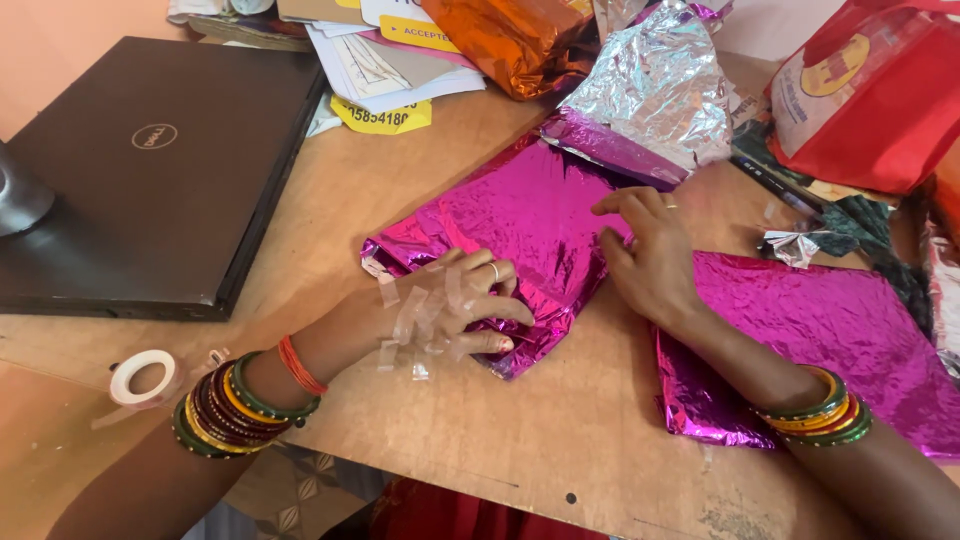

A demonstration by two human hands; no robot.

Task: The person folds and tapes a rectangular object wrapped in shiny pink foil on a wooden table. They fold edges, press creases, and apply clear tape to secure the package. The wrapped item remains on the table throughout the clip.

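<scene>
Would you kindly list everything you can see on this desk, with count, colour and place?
wrapped parcel: one, shiny magenta, desk centre, under both hands
foil sheet: one, magenta, right, under the right forearm
silver foil: one, crumpled, behind the parcel
orange foil: one, top centre
laptop: one, black, closed, left
tape roll: one, white, front left edge
papers: several, white and yellow, top
red bag: one, top right
tape strips: several, clear, stuck on the left hand
left hand: pressing the parcel, bangles on wrist
right hand: on the parcel, bangles on wrist
</scene>
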